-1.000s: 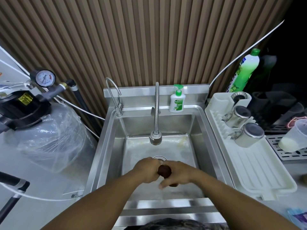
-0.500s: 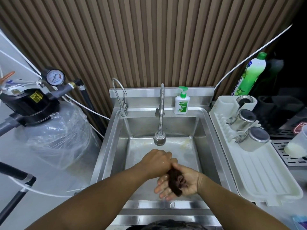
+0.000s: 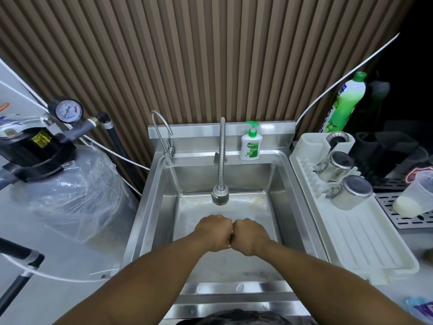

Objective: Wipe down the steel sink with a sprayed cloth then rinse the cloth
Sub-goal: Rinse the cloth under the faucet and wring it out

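Steel sink (image 3: 294, 184) surrounds 2 fists held low over the basin, at 6 o'clock from the faucet head (image 3: 220, 195). The left hand (image 3: 212, 232) and right hand (image 3: 249, 235) meet knuckle to knuckle. Each grip is clenched round the cloth (image 3: 231, 233), which shows only as a dark sliver between them. The person is probably wringing it there so drips fall inside.
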Demonstrator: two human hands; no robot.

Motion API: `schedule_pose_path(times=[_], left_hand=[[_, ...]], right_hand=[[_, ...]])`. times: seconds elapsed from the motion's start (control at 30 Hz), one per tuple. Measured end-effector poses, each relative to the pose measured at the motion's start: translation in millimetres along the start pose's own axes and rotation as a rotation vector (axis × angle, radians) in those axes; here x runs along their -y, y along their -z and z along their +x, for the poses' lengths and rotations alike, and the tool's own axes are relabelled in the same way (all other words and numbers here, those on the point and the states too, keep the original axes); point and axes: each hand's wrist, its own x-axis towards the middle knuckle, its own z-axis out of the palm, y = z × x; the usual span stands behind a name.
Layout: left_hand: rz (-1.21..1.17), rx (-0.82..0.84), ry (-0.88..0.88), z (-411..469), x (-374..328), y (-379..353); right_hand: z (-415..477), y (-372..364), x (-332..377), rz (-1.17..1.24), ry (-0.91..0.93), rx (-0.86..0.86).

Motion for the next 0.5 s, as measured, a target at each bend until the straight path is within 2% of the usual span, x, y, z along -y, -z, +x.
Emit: schedule_pose_path(times=[0.23, 0.37, 0.5], left_hand=[[-0.426, 0.119, 0.108, 4, 0, -13], [-0.615, 0.201, 0.157, 2, 0, -11], [-0.584, 0.144, 0.187, 4, -1, -10]], right_hand=[[3, -6, -8, -0.411, 0.223, -0.14], [6, -4, -10, -0.459, 0.278, -0.166], [10, 1, -13, -0.464, 0.262, -0.165]])
